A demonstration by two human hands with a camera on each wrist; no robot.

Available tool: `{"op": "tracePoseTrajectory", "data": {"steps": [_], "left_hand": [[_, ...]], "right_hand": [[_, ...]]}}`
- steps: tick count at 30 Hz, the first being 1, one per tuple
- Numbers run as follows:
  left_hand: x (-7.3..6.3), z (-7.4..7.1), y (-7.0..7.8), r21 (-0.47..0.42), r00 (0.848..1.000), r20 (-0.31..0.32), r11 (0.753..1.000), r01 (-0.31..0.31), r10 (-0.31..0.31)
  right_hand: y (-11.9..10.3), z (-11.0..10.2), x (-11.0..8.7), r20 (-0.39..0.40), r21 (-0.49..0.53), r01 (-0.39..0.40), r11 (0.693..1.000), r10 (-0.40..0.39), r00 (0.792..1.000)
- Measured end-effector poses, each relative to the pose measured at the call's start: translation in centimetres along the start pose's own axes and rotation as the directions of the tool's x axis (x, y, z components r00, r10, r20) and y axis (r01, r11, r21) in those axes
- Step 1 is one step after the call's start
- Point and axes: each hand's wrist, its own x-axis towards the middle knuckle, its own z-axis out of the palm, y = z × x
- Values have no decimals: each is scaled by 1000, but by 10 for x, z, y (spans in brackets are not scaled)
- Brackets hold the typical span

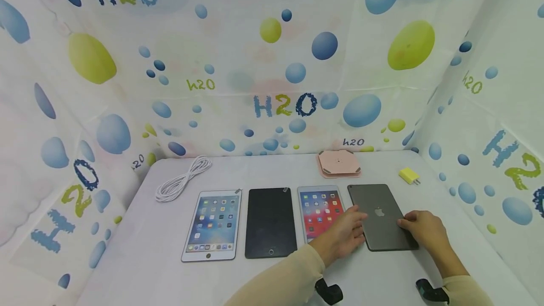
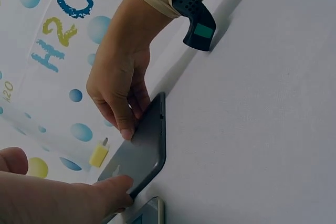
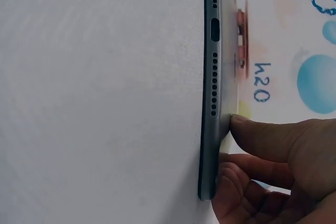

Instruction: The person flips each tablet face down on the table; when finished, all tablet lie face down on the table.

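Note:
A dark grey tablet [image 1: 382, 230] lies with its back, bearing an apple logo, facing up at the right of the row. My right hand [image 1: 426, 230] pinches its right edge, thumb on the back and fingers curled at the side. At the opposite edge is my left hand [image 1: 345, 233], its fingers loosely bent and touching the tablet's side. Beneath the left hand, partly covered, a white tablet [image 1: 320, 207] shows a lit red and blue home screen. The right wrist view shows the grey tablet's port edge [image 3: 211, 129] near the tabletop.
Further left lie a black-screened tablet [image 1: 270, 223] and another white tablet [image 1: 212, 225] with a lit screen. Behind them are a coiled white cable [image 1: 182, 181], a pink flat case-like thing [image 1: 339, 162] and a yellow plug adapter [image 1: 409, 175]. Patterned curtains surround the white table [image 1: 144, 230].

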Motion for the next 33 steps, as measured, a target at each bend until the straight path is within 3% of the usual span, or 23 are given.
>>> {"op": "tracePoseTrajectory", "data": {"steps": [4, 9, 16, 22, 24, 26, 28, 29, 33], "left_hand": [[-5, -3, 0, 62, 1000, 2, 998, 15, -16], [-21, -9, 8, 212, 998, -57, 977, 11, 1], [-45, -54, 42, 396, 980, -158, 917, -52, 124], [-53, -87, 64, 428, 959, -214, 900, -78, 185], [-53, -91, 67, 419, 956, -231, 905, -72, 183], [-54, -94, 68, 401, 953, -248, 914, -62, 173], [-54, -95, 68, 386, 953, -257, 921, -51, 160], [-54, -96, 68, 381, 953, -262, 923, -45, 154], [-56, -99, 65, 369, 954, -266, 929, -35, 141]], "right_hand": [[4, 1, 1, 14, -20, 13, 1000, -13, 1000], [8, -3, -1, 10, -53, 67, 996, -66, 998], [4, -3, 1, 9, -67, 91, 994, -91, 996], [4, -4, 0, 9, -72, 72, 995, -71, 997], [0, -4, -3, -13, -35, 60, 998, -60, 998], [-9, -2, -7, -21, 70, 60, 996, -59, 998], [-21, 2, -11, 5, 240, 77, 968, -81, 997], [-27, 4, -13, 35, 336, 79, 939, -96, 995], [-49, 13, -18, 160, 662, 49, 748, -205, 966]]}}
